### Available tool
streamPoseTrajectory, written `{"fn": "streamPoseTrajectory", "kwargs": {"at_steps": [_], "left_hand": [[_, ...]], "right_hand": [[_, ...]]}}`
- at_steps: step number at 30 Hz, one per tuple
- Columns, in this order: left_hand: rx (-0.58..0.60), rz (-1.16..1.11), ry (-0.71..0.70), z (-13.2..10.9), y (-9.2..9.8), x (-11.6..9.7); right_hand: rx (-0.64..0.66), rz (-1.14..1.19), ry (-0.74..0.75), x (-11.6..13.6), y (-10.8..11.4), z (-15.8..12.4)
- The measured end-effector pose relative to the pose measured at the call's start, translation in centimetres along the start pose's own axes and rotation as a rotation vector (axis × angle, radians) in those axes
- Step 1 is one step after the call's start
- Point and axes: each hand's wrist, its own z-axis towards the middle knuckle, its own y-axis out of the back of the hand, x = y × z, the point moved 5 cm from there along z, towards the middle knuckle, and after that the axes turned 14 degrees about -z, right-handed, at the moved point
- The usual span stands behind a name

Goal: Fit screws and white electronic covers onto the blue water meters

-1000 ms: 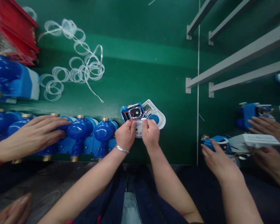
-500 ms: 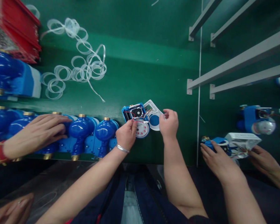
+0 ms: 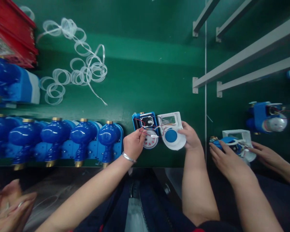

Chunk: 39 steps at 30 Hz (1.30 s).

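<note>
An opened water meter [image 3: 157,121] lies on the green table, showing a blue housing with a black inside and a round dial [image 3: 149,141] with red marks. At its left side, my left hand [image 3: 134,141] pinches thin red wires in front of the housing. A small white connector [image 3: 154,136] shows just past these fingertips, over the dial. My right hand [image 3: 191,135] is closed on the right edge of the white cover [image 3: 180,141], which is turned inside up with a rectangular window and a blue disc. Wires run between cover and housing.
Several blue water meters [image 3: 108,134] stand in a row at left. Curled clear strips [image 3: 78,75] and a red bin [image 3: 19,35] lie behind them. Grey metal bars [image 3: 244,59] rise at right. A co-worker's hands [image 3: 232,161] hold another opened meter; another person's hands [image 3: 12,203] are at lower left.
The white cover has swung flat and right, away from the housing, with my right hand. The neighbour's hand at left has withdrawn from the row of meters.
</note>
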Motion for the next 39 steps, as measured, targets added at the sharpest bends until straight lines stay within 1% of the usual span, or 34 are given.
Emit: {"fn": "streamPoseTrajectory", "kwargs": {"at_steps": [1, 2, 4, 5, 7, 9, 12, 14, 16, 18, 19, 20, 22, 23, 24, 25, 28, 29, 31, 34, 36, 38, 39], "left_hand": [[0.010, -0.006, -0.007, -0.5, -0.3, 0.0], [0.015, -0.010, -0.014, -0.9, -0.5, 0.0], [0.017, -0.009, -0.021, -1.5, -0.7, -0.2], [0.017, -0.010, -0.021, -1.6, -0.8, -0.2], [0.020, -0.013, -0.013, -1.7, -0.8, -0.4], [0.030, -0.010, 0.003, -1.6, -0.8, -0.5], [0.042, -0.024, 0.020, -1.3, -0.9, -0.4], [0.057, -0.083, 0.025, -1.3, -0.8, 0.0], [0.091, -0.158, 0.050, -1.5, -0.4, 0.4], [0.111, -0.180, 0.062, -1.7, 0.6, 0.6], [0.094, -0.157, 0.043, -1.8, 1.5, 0.4], [0.059, -0.115, 0.001, -1.8, 2.5, -0.1], [0.002, -0.024, -0.140, -1.6, 4.4, -1.8], [0.021, 0.016, -0.223, -1.4, 5.0, -2.8], [0.087, 0.057, -0.303, -1.2, 5.0, -3.9], [0.193, 0.106, -0.373, -1.0, 4.6, -4.8], [0.554, 0.298, -0.508, -0.8, 2.1, -6.6], [0.641, 0.350, -0.526, -0.7, 1.3, -6.8], [0.747, 0.406, -0.540, -0.7, -0.1, -7.0], [0.816, 0.439, -0.532, -0.7, -1.0, -7.1], [0.823, 0.464, -0.526, -0.6, -0.9, -7.2], [0.772, 0.471, -0.500, -0.1, -0.5, -7.5], [0.711, 0.461, -0.483, 0.2, 0.0, -7.8]], "right_hand": [[0.070, -0.010, 0.057, -1.7, 0.2, -1.7], [0.147, -0.104, 0.170, -3.0, 0.0, -3.1], [0.279, -0.282, 0.305, -5.1, -1.1, -4.8], [0.327, -0.360, 0.334, -5.9, -1.8, -5.2], [0.385, -0.431, 0.323, -6.9, -3.0, -5.3], [0.383, -0.414, 0.320, -7.1, -3.6, -5.2], [0.288, -0.380, 0.402, -6.4, -3.0, -5.2], [0.268, -0.449, 0.463, -6.0, -2.7, -5.4], [0.308, -0.557, 0.480, -6.0, -2.7, -5.5], [0.325, -0.608, 0.486, -6.1, -2.7, -5.6], [0.305, -0.598, 0.504, -6.0, -2.5, -5.6], [0.276, -0.571, 0.530, -5.9, -2.4, -5.7], [0.223, -0.508, 0.573, -5.8, -2.2, -5.8], [0.208, -0.488, 0.580, -5.8, -2.1, -5.9], [0.206, -0.481, 0.575, -5.8, -2.1, -5.9], [0.212, -0.487, 0.562, -5.9, -2.2, -5.9], [0.274, -0.539, 0.505, -6.2, -2.7, -5.8], [0.287, -0.551, 0.485, -6.3, -2.8, -5.8], [0.268, -0.530, 0.475, -6.2, -2.8, -5.8], [0.179, -0.419, 0.511, -5.8, -2.3, -5.9], [0.168, -0.370, 0.500, -5.7, -2.3, -5.9], [0.163, -0.301, 0.461, -5.7, -2.2, -5.9], [0.145, -0.231, 0.433, -5.6, -2.0, -5.8]]}}
